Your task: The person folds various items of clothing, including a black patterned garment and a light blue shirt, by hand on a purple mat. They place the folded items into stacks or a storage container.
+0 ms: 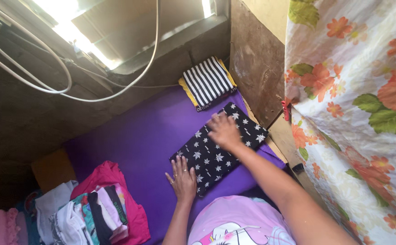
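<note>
A folded black cloth with white star shapes (209, 159) lies on a purple sheet (139, 136). My left hand (182, 180) rests flat at the cloth's near corner, fingers spread, rings on two fingers. My right hand (224, 130) presses flat on the cloth's far half, fingers apart. Neither hand grips anything. Just beyond the cloth sits a folded black-and-white striped garment with yellow edges (207, 82).
A heap of mixed clothes (93, 213), pink, red, white and teal, lies at the lower left. An orange-flowered curtain (356, 113) hangs on the right beside a brown board wall (254, 59). White cables (62, 77) loop across the dark wall under a bright window.
</note>
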